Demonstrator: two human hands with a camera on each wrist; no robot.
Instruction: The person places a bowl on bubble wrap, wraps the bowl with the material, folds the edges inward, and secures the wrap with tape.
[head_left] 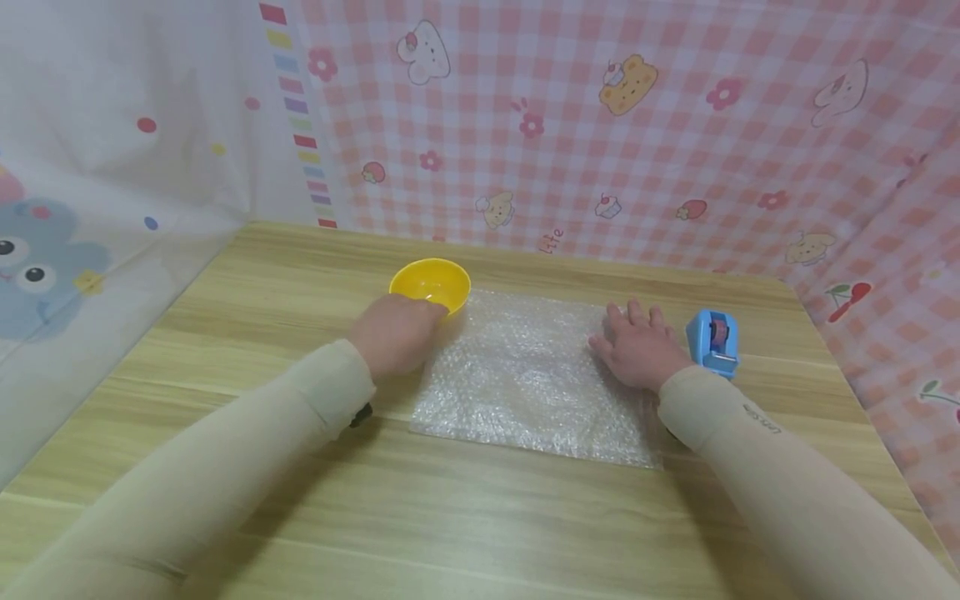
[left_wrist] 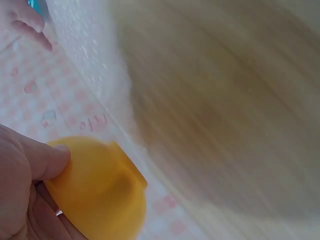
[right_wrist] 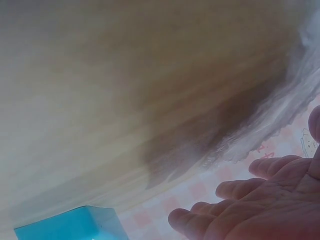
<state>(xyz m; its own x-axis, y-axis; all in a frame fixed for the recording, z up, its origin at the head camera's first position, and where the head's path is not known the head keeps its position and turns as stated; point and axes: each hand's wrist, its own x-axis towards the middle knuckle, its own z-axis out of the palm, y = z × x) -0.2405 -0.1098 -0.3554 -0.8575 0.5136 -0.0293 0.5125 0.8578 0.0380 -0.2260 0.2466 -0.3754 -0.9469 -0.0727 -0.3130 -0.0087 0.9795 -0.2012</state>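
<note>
A yellow bowl (head_left: 438,279) is gripped at its near rim by my left hand (head_left: 399,335); in the left wrist view the thumb presses on the side of the bowl (left_wrist: 95,185), whose foot faces the wooden surface. A sheet of bubble wrap (head_left: 525,383) lies flat on the table just right of the bowl. Over the sheet's upper right part is my right hand (head_left: 643,350), fingers spread and nearly straight. In the right wrist view, the right hand (right_wrist: 260,205) is beside the wrap's edge (right_wrist: 270,117); whether it touches the sheet I cannot tell.
A blue tape dispenser (head_left: 712,342) stands on the wooden table (head_left: 480,517), close to the right hand's outer side. Behind the table hangs a pink checked cloth (head_left: 570,150), with a white patterned cloth (head_left: 150,183) at the left.
</note>
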